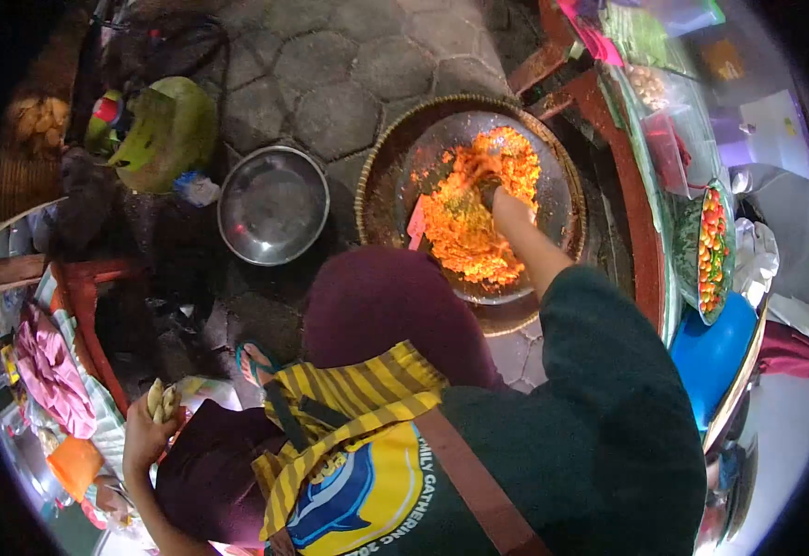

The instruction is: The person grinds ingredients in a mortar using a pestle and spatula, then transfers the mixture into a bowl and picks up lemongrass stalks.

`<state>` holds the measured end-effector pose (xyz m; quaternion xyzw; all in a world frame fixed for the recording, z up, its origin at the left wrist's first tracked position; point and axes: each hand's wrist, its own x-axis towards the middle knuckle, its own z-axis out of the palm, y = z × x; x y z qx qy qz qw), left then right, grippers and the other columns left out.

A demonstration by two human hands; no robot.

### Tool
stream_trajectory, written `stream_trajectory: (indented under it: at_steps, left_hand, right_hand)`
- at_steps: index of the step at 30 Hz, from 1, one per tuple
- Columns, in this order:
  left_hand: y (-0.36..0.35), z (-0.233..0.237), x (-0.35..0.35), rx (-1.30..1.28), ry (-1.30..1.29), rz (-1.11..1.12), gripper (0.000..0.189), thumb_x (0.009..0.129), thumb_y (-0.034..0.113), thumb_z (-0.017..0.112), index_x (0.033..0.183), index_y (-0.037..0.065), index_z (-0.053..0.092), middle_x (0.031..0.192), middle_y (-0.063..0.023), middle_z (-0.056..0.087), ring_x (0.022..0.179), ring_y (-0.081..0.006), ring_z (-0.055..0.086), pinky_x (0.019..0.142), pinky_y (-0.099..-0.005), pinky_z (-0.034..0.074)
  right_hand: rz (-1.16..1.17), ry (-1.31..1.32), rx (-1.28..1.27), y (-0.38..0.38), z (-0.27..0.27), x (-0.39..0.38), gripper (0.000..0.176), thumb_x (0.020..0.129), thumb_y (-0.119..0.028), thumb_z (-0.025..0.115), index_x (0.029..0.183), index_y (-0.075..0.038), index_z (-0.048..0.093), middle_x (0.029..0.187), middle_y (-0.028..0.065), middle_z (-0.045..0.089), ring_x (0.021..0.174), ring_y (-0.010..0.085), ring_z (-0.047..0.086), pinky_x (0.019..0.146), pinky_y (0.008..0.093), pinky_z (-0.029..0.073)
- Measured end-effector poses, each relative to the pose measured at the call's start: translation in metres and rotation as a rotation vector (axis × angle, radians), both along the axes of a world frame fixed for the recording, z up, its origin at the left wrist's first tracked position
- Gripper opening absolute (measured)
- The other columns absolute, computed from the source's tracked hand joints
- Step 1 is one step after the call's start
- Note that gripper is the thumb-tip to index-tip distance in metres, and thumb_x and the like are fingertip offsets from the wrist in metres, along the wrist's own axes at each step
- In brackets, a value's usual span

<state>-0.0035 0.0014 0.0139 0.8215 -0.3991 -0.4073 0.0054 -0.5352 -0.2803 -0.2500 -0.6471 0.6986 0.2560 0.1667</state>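
Observation:
Closed around several pale, elongated food pieces (163,401), my left hand (150,434) is at the lower left, beside my knee. My right hand (510,209) reaches over a large round stone plate (432,139) set in a woven tray (369,176). It grips a dark pestle (489,191), whose lower end is in a heap of chopped or crushed orange-red food (479,236). A pink scraper (417,223) leans into the left side of the heap.
An empty metal basin (273,206) sits left of the tray on the paving. A green round container (177,134) stands behind it. On the right, a table holds a bowl of red and green chillies (711,246) and a blue basin (715,347). A pink cloth (52,371) lies at left.

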Motion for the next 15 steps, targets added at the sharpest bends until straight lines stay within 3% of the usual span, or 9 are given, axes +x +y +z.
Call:
stream_trajectory:
  at_steps: [1, 3, 4, 6, 8, 9, 12, 13, 15]
  left_hand:
    - [0.0, 0.001, 0.004, -0.024, -0.01, 0.008, 0.024, 0.066, 0.003, 0.065, 0.088, -0.001, 0.056, 0.075, -0.0035, 0.058, 0.068, -0.011, 0.052, 0.064, -0.0259, 0.044]
    - [0.005, -0.004, 0.006, -0.153, 0.087, -0.011, 0.026, 0.066, 0.003, 0.065, 0.089, 0.0, 0.055, 0.077, -0.0038, 0.057, 0.07, -0.0111, 0.051, 0.067, -0.0262, 0.043]
    - [0.002, -0.003, 0.005, -0.191, 0.089, -0.004, 0.026, 0.066, 0.003, 0.065, 0.089, 0.0, 0.055, 0.077, -0.0038, 0.057, 0.07, -0.0111, 0.051, 0.067, -0.0262, 0.043]
    - [0.003, 0.005, 0.0, -0.118, 0.136, -0.005, 0.027, 0.066, 0.005, 0.066, 0.09, 0.0, 0.055, 0.078, -0.0039, 0.056, 0.072, -0.0114, 0.05, 0.069, -0.0268, 0.043]
    - [0.014, -0.001, 0.003, -0.107, 0.17, 0.048, 0.023, 0.066, 0.005, 0.066, 0.086, 0.0, 0.055, 0.074, -0.0032, 0.055, 0.068, -0.0105, 0.049, 0.065, -0.0262, 0.043]
    - [0.014, 0.001, 0.002, -0.084, 0.135, 0.058, 0.021, 0.067, 0.005, 0.066, 0.084, 0.0, 0.055, 0.072, -0.0029, 0.055, 0.066, -0.0098, 0.049, 0.063, -0.0259, 0.042]
    - [0.017, -0.006, 0.004, -0.092, 0.074, 0.041, 0.015, 0.07, 0.006, 0.065, 0.079, 0.0, 0.054, 0.066, -0.0022, 0.053, 0.062, -0.0079, 0.047, 0.057, -0.0245, 0.04]
    - [0.015, -0.002, 0.004, -0.086, 0.069, 0.008, 0.015, 0.07, 0.006, 0.065, 0.079, 0.0, 0.054, 0.067, -0.0025, 0.053, 0.062, -0.0083, 0.047, 0.057, -0.0251, 0.041]
    - [0.018, -0.002, 0.006, -0.085, 0.07, -0.021, 0.015, 0.071, 0.007, 0.065, 0.079, 0.0, 0.054, 0.067, -0.0027, 0.053, 0.063, -0.0087, 0.047, 0.058, -0.0257, 0.041]
  right_hand:
    - [0.008, -0.01, -0.024, -0.025, -0.002, -0.003, 0.043, 0.067, -0.004, 0.07, 0.102, 0.001, 0.045, 0.079, 0.017, 0.062, 0.073, 0.0305, 0.063, 0.06, 0.0445, 0.05]
    - [0.188, 0.014, 0.504, -0.063, 0.0, -0.025, 0.021, 0.07, -0.005, 0.068, 0.08, 0.001, 0.051, 0.065, 0.0131, 0.057, 0.059, 0.0234, 0.058, 0.05, 0.0396, 0.045]
    - [0.195, 0.023, 0.467, -0.082, 0.017, -0.035, 0.021, 0.07, -0.005, 0.068, 0.08, 0.001, 0.051, 0.065, 0.0131, 0.057, 0.059, 0.0234, 0.058, 0.05, 0.0396, 0.045]
    - [-0.502, -0.336, 0.596, -0.097, 0.035, -0.057, 0.013, 0.073, -0.004, 0.063, 0.067, 0.001, 0.052, 0.056, 0.0108, 0.049, 0.05, 0.017, 0.048, 0.043, 0.0354, 0.036]
    - [-0.523, -0.363, 0.332, -0.102, 0.033, -0.07, 0.008, 0.072, -0.002, 0.059, 0.072, 0.003, 0.053, 0.056, 0.0117, 0.049, 0.048, 0.0147, 0.046, 0.041, 0.033, 0.03]
    - [-0.403, -0.282, 0.169, -0.087, 0.067, -0.046, 0.013, 0.072, -0.002, 0.059, 0.081, 0.005, 0.055, 0.059, 0.0151, 0.052, 0.052, 0.0196, 0.052, 0.041, 0.0361, 0.033]
    - [-0.137, -0.002, -0.025, -0.057, 0.006, -0.038, 0.022, 0.07, -0.004, 0.062, 0.086, 0.007, 0.054, 0.065, 0.0195, 0.056, 0.057, 0.0261, 0.057, 0.044, 0.0382, 0.038]
    - [-0.227, 0.085, 0.149, -0.05, -0.041, -0.028, 0.026, 0.068, -0.005, 0.064, 0.089, 0.007, 0.054, 0.069, 0.021, 0.057, 0.059, 0.0285, 0.058, 0.046, 0.0388, 0.04]
    - [-0.313, 0.179, 0.316, -0.036, -0.065, -0.022, 0.031, 0.066, -0.005, 0.066, 0.091, 0.008, 0.053, 0.072, 0.0225, 0.059, 0.061, 0.031, 0.059, 0.048, 0.0395, 0.042]
